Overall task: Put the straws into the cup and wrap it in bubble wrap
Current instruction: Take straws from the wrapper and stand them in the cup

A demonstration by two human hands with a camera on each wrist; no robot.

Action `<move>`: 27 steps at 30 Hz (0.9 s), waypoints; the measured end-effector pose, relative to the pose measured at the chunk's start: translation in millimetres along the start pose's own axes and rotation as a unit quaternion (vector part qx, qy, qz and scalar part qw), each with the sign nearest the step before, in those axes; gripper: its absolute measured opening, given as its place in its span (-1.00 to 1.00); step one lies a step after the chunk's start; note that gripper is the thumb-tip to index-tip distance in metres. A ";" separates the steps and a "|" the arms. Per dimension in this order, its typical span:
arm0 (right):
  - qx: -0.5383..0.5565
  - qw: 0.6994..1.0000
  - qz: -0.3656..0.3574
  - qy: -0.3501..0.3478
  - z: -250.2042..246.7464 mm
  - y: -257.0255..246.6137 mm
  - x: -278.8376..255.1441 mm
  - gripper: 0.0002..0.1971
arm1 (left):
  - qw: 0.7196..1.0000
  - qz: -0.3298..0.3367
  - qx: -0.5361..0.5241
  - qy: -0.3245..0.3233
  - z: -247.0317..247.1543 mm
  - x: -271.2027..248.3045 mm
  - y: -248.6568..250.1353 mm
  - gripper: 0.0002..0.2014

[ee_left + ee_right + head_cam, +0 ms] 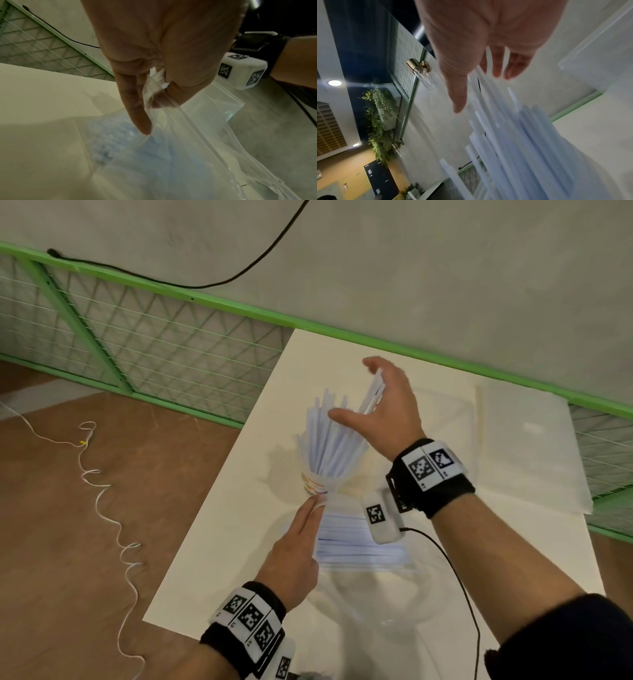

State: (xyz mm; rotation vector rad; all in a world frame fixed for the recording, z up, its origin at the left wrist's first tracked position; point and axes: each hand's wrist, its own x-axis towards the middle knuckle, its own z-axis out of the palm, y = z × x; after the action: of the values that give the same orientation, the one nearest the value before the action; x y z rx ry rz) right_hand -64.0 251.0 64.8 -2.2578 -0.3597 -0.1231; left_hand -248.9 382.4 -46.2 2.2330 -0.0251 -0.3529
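Observation:
A striped paper cup (313,486) stands on the white table (239,508) with several pale blue straws (329,440) fanned out of it. My right hand (354,390) hovers over them, fingers straight and spread, touching the tops of a few straws (522,135); the right wrist view shows the right hand (477,93) gripping none. My left hand (317,505) reaches just below the cup and pinches the edge of a clear plastic bag (188,135) that holds more straws (359,546). A pale sheet of wrap (531,446) lies flat on the right.
A green mesh railing (171,347) runs along the table's far edge and left side. The table's left edge (212,501) drops to a brown floor with a white cord (102,491). A black cable (455,570) trails from my right wrist across the near table.

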 end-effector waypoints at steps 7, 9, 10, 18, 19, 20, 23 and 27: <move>-0.113 0.990 -0.061 -0.062 19.0 7.3 -29.9 -0.15 | 1.000 0.000 0.000 -0.001 -1.4 0.8 -0.4 -0.10; -0.185 0.973 -0.074 -0.121 27.0 8.4 -36.1 -0.09 | 1.000 -0.002 -0.001 -0.002 -2.2 0.7 1.4 -0.10; -0.202 0.967 -0.082 -0.133 30.6 8.3 -37.0 -0.06 | 1.000 -0.004 -0.001 -0.004 -2.3 0.7 1.4 -0.10; -0.219 0.969 -0.096 -0.063 56.6 6.5 -29.2 0.08 | 1.000 -0.008 0.008 -0.010 -3.9 -0.6 -1.6 -0.07; -0.245 0.963 -0.094 -0.059 58.5 6.9 -27.6 0.06 | 1.000 -0.007 0.010 -0.010 -4.3 -0.8 -1.7 -0.07; -0.262 0.959 -0.090 -0.062 60.0 7.7 -25.8 0.04 | 1.000 -0.007 0.011 -0.010 -4.6 -0.8 -1.9 -0.08; -0.243 0.962 -0.100 -0.074 62.4 10.5 -22.3 -0.06 | 1.000 -0.005 0.013 -0.009 -5.5 -1.2 -2.7 -0.09; -0.186 0.970 -0.154 -0.028 67.2 22.2 -17.4 -0.34 | 1.000 -0.006 0.015 -0.009 -6.3 -1.3 -3.9 -0.08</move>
State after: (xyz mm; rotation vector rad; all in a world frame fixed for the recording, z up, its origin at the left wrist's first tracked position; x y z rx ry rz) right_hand -76.0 284.3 1.1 -2.5604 -0.7723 -0.3120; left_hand -249.0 389.9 -45.1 2.2614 -0.0265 -0.3811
